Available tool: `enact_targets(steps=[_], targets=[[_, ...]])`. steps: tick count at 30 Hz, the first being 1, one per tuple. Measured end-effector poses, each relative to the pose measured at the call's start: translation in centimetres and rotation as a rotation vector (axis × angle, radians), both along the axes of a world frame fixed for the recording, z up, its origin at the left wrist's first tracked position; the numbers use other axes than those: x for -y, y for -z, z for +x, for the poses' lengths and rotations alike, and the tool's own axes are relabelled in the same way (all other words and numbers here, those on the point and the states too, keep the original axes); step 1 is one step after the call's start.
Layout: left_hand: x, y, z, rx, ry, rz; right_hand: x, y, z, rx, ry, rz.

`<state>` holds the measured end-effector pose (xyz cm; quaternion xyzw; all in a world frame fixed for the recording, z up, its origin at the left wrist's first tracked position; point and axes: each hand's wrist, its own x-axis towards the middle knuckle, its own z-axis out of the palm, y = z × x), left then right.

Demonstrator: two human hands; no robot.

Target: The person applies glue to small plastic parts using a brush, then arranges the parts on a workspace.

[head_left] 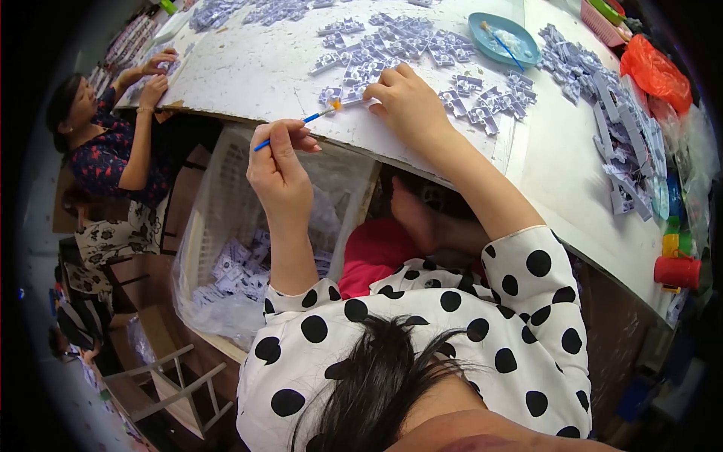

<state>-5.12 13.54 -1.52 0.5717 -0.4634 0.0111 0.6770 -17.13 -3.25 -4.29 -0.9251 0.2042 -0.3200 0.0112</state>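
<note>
My left hand (pixel 282 162) is closed on a small paintbrush (pixel 311 118) with a blue handle and an orange-yellow tip. The brush points right, its bristles at the end of a pale lilac plastic part (pixel 352 99) by the table's near edge. Thumb and fingertips of my right hand (pixel 407 102) pinch the other end of that part. Just beyond lie several similar plastic parts (pixel 384 49), spread over the white table (pixel 248 75). A blue dish (pixel 520 44) with white paste and another brush stands further off to the right.
On the right are piles of long pale parts (pixel 625 143), a red plastic bag (pixel 655 71) and a red cup (pixel 676 271). Below the table edge, a plastic-lined crate (pixel 203 248) holds more parts. Another person (pixel 113 143) works at the left; a wooden stool (pixel 177 392) stands lower left.
</note>
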Motion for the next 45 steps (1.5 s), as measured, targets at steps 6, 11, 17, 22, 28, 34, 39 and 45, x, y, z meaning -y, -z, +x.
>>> enact_targets(steps=[6,11,17,22,28,34,39,45], targets=[[0.2,0.3,0.0,-0.007,0.015,0.004,0.5,0.5,0.7,0.027,0.045,-0.031],[0.2,0.5,0.1,0.001,-0.027,0.019,0.4,-0.2,1.2,-0.039,0.093,-0.045],[-0.1,0.9,0.7,0.025,-0.034,0.025,-1.9,-1.0,-2.1,-0.104,0.082,-0.046],[-0.2,0.7,0.4,0.048,-0.057,0.035,-5.3,-1.7,-6.4,-0.086,0.120,0.038],[0.3,0.9,-0.8,0.021,-0.007,0.050,-7.1,-0.6,-9.1,-0.007,0.276,0.088],[0.6,0.7,-1.6,0.021,0.030,0.029,-7.1,0.8,-9.3,0.144,0.279,0.137],[0.7,0.9,-1.8,0.029,0.021,0.042,-7.0,1.4,-9.5,0.247,0.255,0.150],[0.3,0.6,-1.4,0.033,0.013,0.035,-7.2,1.2,-9.2,0.278,0.232,0.187]])
